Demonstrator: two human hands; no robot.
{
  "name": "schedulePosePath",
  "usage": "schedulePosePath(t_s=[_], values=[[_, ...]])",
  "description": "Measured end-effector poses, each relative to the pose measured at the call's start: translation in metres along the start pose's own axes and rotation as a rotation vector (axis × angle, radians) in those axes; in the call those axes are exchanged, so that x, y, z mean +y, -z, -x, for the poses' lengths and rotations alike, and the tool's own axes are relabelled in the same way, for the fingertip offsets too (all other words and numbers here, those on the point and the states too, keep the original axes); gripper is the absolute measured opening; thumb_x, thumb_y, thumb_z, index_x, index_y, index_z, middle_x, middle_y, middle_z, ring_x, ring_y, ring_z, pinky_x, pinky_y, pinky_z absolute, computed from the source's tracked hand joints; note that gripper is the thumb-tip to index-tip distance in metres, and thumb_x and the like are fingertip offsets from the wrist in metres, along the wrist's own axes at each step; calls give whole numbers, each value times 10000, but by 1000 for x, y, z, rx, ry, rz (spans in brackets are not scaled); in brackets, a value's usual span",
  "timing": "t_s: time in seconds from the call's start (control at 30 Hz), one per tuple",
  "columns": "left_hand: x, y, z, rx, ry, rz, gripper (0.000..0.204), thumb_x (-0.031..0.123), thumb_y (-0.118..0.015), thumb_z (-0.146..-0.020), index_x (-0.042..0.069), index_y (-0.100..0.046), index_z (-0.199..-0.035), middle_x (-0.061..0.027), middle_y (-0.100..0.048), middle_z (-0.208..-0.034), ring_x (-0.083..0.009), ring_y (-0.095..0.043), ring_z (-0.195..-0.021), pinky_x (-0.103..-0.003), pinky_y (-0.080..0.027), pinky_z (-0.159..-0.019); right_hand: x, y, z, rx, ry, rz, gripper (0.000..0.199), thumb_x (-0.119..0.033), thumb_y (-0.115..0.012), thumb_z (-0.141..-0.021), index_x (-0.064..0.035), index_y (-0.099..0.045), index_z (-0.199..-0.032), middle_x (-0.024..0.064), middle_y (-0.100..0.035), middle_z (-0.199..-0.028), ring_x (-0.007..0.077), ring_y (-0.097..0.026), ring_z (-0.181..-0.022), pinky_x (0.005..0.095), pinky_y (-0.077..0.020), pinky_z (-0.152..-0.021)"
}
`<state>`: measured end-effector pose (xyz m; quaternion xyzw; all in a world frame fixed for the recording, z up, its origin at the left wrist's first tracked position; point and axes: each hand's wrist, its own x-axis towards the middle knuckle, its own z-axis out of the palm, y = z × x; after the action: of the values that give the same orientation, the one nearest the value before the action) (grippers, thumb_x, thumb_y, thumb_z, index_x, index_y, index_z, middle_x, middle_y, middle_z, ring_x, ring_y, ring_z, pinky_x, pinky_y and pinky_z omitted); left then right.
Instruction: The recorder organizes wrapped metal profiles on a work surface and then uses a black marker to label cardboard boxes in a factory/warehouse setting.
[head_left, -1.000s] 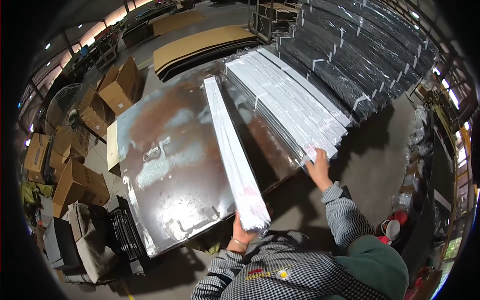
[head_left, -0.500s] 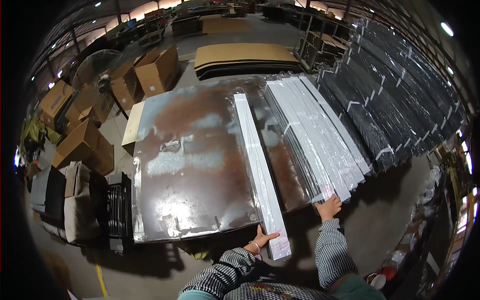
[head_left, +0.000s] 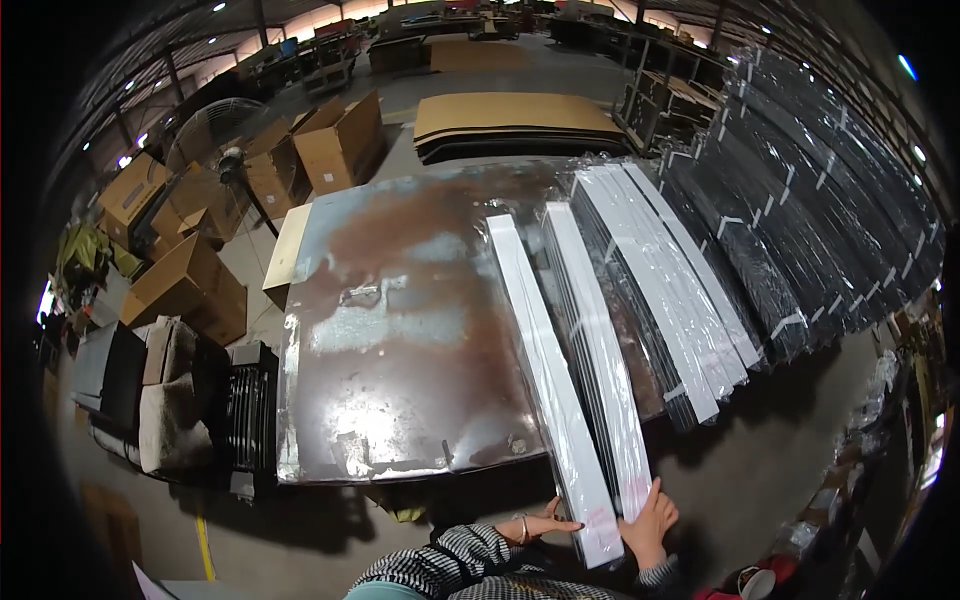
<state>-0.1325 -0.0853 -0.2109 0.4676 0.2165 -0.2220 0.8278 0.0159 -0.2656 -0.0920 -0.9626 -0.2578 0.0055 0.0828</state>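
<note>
Since half a second earlier: second wrapped white strip [head_left: 598, 370] drawn alongside first strip [head_left: 545, 385] on metal table [head_left: 400, 340], left hand [head_left: 540, 527] open-fingered against first, right hand [head_left: 650, 520] flat on second.

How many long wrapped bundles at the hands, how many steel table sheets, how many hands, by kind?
White plastic-wrapped long bundles at the hands: 2, left bundle and right bundle
Rusty steel table sheet: 1
Hands: 2, left hand touching the left bundle's near end, right hand on the right bundle's near end
Total: 5
</note>
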Motion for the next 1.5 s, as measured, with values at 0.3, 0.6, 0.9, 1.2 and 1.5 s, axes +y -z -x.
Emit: schedulePosePath(t_s=[0.3, 0.6, 0.9, 1.2, 1.5], values=[[67, 46, -67, 587, -296, 211, 1154, 511, -871, -705, -28, -208, -1481, -202, -426, -1444, -300, -442, -1323, -409, -384, -1096, -7, -65, -67, -142, 141, -193, 1172, -237, -866, -587, 49, -210, -1514, 233, -475, -1179, 418, -474, -1115, 476, -387, -1000], [5, 92, 42, 659, -600, 575, 1129, 424, -811, -794, 82, -60, -1564, -145, -289, -1563, -268, -297, -1437, -386, -245, -1177, -86, -37, -22, -300, 515, -185, 1143, -246, -839, -560, 64, -254, -1492, 215, -469, -1121, 404, -475, -1040, 472, -385, -961], [-4, 182, 219, 1021, -697, 817, 1095, 382, -793, -808, 49, -70, -1559, -149, -294, -1561, -285, -303, -1433, -376, -273, -1168, -311, -20, -48, -353, 1040, -191, 1066, -253, -838, -545, 63, -364, -1446, 192, -485, -1044, 378, -496, -980, 452, -407, -870], [-51, 299, 360, 1041, -588, 1251, 1203, 587, -785, -729, 171, -54, -1589, -137, -218, -1621, -400, -233, -1463, -739, -221, -1042, -559, -34, -26, -417, 1442, -101, 1041, -245, -865, -550, 56, -397, -1429, 192, -495, -1040, 372, -515, -944, 453, -412, -803], [-96, 391, 447, 1179, -735, 1341, 1119, 487, -805, -757, 132, -131, -1576, -151, -336, -1554, -379, -365, -1390, -690, -355, -996, -687, -80, 28, -479, 1463, -80, 1033, -240, -865, -565, 50, -388, -1434, 194, -504, -1034, 377, -515, -959, 451, -419, -815]])
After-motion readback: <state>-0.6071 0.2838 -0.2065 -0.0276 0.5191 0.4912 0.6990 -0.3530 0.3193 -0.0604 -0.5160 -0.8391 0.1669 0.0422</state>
